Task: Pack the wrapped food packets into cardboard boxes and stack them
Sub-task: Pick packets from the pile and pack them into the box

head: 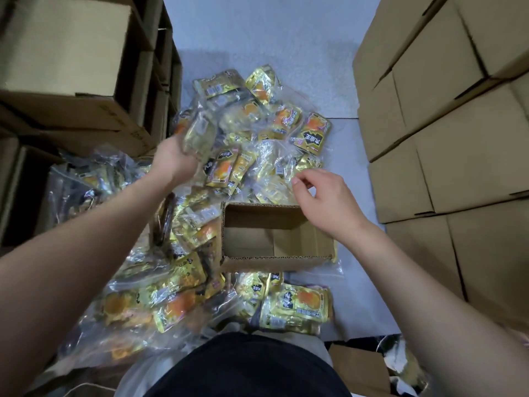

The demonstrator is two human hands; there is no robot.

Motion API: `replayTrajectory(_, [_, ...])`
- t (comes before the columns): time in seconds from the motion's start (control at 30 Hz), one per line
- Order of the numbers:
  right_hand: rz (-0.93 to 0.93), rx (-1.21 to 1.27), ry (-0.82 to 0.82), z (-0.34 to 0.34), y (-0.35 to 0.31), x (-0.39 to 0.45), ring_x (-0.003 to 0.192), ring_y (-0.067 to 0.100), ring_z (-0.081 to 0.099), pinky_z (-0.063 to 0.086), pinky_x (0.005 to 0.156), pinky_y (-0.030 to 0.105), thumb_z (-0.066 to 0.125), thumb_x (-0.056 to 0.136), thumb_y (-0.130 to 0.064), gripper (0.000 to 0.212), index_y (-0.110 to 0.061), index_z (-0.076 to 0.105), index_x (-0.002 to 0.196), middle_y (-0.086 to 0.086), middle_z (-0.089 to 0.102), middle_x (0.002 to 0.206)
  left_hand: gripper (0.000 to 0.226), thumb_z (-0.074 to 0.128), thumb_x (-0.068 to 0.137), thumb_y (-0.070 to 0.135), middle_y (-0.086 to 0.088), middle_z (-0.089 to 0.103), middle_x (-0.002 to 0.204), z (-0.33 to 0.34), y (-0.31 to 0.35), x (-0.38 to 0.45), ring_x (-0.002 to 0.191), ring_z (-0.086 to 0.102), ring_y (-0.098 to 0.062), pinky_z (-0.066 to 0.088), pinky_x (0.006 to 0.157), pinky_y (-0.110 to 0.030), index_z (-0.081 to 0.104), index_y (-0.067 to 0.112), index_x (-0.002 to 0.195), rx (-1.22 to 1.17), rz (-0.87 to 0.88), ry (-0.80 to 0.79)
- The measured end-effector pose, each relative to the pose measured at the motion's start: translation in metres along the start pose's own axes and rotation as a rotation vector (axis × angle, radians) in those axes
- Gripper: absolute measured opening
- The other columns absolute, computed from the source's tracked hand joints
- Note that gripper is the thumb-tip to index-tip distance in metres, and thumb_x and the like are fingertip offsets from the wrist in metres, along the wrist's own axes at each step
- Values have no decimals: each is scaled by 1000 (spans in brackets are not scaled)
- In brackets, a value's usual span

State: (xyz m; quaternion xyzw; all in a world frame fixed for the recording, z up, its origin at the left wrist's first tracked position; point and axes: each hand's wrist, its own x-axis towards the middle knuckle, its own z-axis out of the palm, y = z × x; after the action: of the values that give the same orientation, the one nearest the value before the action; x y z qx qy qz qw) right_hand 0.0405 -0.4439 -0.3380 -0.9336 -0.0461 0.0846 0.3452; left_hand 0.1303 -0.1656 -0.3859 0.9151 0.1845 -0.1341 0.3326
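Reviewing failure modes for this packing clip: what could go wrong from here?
1. The left hand holds a clear-wrapped bundle up over the pile; the slippery film could slide out before it reaches the open box.
2. The open box rests on loose packets, so it may tip when loaded.
3. The right hand reaches at crinkled plastic with fingers curled; it might pull only film, not a packet.
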Motion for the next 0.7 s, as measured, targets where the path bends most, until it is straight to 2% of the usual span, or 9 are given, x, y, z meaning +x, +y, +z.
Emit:
replayTrajectory(0.1, [28, 120, 49, -3, -16, 10, 79, -5, 56, 39, 69, 10, 55, 99, -27, 18, -21, 64, 85, -16, 63, 80, 33, 52, 94, 13, -7, 66, 114, -23, 20, -24, 94, 66, -22, 57, 81, -39, 58, 13, 127, -172, 110, 56])
replayTrajectory(0.17, [114, 271, 55, -5, -32, 22, 80, -13, 57, 39, 71, 5, 59, 97, -35, 12, -25, 66, 98, -20, 63, 88, 31, 54, 95, 16, -2, 66, 111, -38, 39, -41, 100, 64, -21, 53, 88, -37, 59, 18, 125, -238, 205, 93])
replayTrajectory(0.23, [214, 443, 5, -8, -48, 35, 99, -5, 59, 46, 86, 17, 61, 94, -46, 37, -23, 60, 124, -13, 64, 110, 30, 54, 95, 16, 0, 67, 111, -49, 60, -58, 103, 63, -19, 49, 89, -30, 60, 17, 124, -235, 333, 131])
replayTrajectory(0.3, [283, 646, -75, -13, -65, 48, 123, 13, 55, 46, 104, 37, 63, 91, -52, 67, -21, 40, 146, -4, 55, 136, 30, 52, 96, 15, 0, 68, 113, -56, 80, -74, 105, 63, -19, 49, 90, -30, 61, 16, 125, -227, 442, 153])
replayTrajectory(0.37, [285, 867, -116, -21, -83, 59, 131, 20, 48, 40, 111, 47, 69, 83, -58, 89, -23, 25, 153, 0, 47, 147, 30, 53, 95, 14, 2, 67, 112, -59, 97, -90, 105, 62, -20, 46, 86, -27, 61, 14, 124, -219, 536, 188])
replayTrajectory(0.43, [209, 1075, -120, -31, -97, 68, 123, 19, 54, 44, 104, 44, 70, 73, -61, 87, -25, 34, 143, -2, 55, 134, 32, 54, 94, 13, 0, 66, 112, -57, 111, -107, 105, 60, -20, 42, 84, -24, 60, 13, 126, -210, 611, 221])
replayTrajectory(0.5, [114, 1289, -109, -39, -107, 72, 103, 17, 65, 52, 90, 39, 66, 80, -53, 65, -20, 45, 132, -2, 67, 109, 32, 55, 94, 14, -5, 66, 114, -50, 121, -123, 105, 59, -22, 40, 83, -24, 58, 11, 126, -209, 664, 235])
replayTrajectory(0.57, [65, 1482, -103, -43, -112, 71, 92, 21, 68, 55, 90, 41, 62, 89, -45, 43, -14, 57, 118, 4, 69, 94, 31, 56, 94, 15, -7, 63, 112, -42, 129, -137, 105, 56, -23, 34, 80, -21, 58, 10, 124, -205, 704, 260])
replayTrajectory(0.7, [98, 1594, -77, -44, -105, 53, 83, 25, 69, 58, 77, 37, 57, 94, -43, 45, -2, 68, 109, 13, 68, 93, 45, 61, 94, 32, -3, 60, 129, -36, 132, -156, 122, 52, -17, 36, 103, -25, 57, 12, 134, -233, 731, 197])
